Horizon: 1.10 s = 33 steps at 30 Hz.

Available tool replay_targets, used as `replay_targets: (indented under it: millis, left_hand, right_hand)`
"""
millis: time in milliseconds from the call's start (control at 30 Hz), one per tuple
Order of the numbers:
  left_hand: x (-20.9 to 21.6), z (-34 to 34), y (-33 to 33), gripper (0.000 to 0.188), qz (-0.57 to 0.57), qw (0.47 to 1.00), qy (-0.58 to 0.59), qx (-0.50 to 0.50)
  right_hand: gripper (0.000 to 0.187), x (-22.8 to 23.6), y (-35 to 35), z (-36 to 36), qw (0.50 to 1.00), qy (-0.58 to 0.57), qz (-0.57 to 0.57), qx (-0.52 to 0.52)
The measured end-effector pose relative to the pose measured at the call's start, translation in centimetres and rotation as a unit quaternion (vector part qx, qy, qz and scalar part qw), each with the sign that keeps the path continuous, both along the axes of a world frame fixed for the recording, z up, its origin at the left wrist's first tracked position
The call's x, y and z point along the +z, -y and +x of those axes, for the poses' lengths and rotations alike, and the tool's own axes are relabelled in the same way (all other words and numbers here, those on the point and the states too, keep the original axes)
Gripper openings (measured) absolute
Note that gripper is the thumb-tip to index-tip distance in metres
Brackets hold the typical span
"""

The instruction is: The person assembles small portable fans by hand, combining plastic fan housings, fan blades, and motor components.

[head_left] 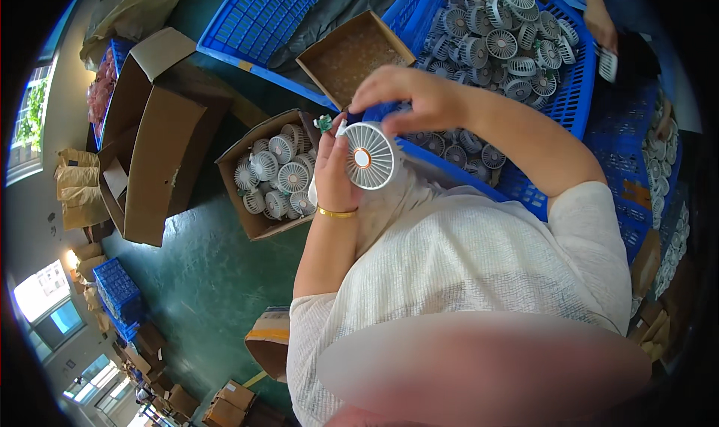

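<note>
The left hand [335, 169], with a yellow bracelet at its wrist, was closed around a white fan [370, 156], whose ribbed round face with an orange ring was turned up to view. A small green circuit board [323, 123] stood out at the fingertips of this hand, beside a white part at the fan's edge. The fan was in the air before the person's white shirt [464, 270], past the right edge of the cardboard box [273, 229] and near to the closest corner of the shallow carton tray [335, 38].

The right hand [419, 98] hovered above the upper edge of the fan — its fingers were bent, the thumb stood well apart from them, and I could see nothing held there. Whether a fingertip touched the white part, I cannot tell.

By my judgement, the step in hand was work at the place where the board met the fan. The next move seemed to call for a steady left grip and a fine pinch from the right — careful, because the board looked easy to knock.

Many similar fans [292, 177] lay between the edges of the cardboard box, and others were heaped up to the right edge of the blue crate [580, 79].
</note>
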<state>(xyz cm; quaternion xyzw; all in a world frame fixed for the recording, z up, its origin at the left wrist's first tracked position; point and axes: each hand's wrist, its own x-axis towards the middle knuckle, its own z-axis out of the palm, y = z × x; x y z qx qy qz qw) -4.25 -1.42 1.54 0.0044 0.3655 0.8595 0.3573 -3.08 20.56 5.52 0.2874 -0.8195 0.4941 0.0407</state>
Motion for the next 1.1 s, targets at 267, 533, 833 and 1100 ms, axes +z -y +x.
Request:
replay_targets:
  millis: [267,533,833,1100]
  left_hand:
    - [-1.6,0.3,-0.2,0.035,-0.004,1.000,0.000,0.029]
    - [-1.5,1.1,-1.2,0.034,-0.107,0.986,-0.104,0.074]
    - [-2.4,1.4,-1.8,0.036,-0.133,0.970,-0.177,0.100]
    - [-1.8,1.7,-1.6,0.038,-0.164,0.963,-0.199,0.074]
  right_hand:
    - [0.019,-6.1,0.2,-9.0,0.850,0.063,0.435,-0.291]
    - [0.015,-6.6,-0.9,-8.8,0.890,0.007,0.349,-0.293]
    - [0.022,-3.2,0.5,-4.7,0.960,0.160,-0.065,-0.221]
    - [0.017,-2.2,1.8,1.4,0.964,0.164,-0.154,-0.141]
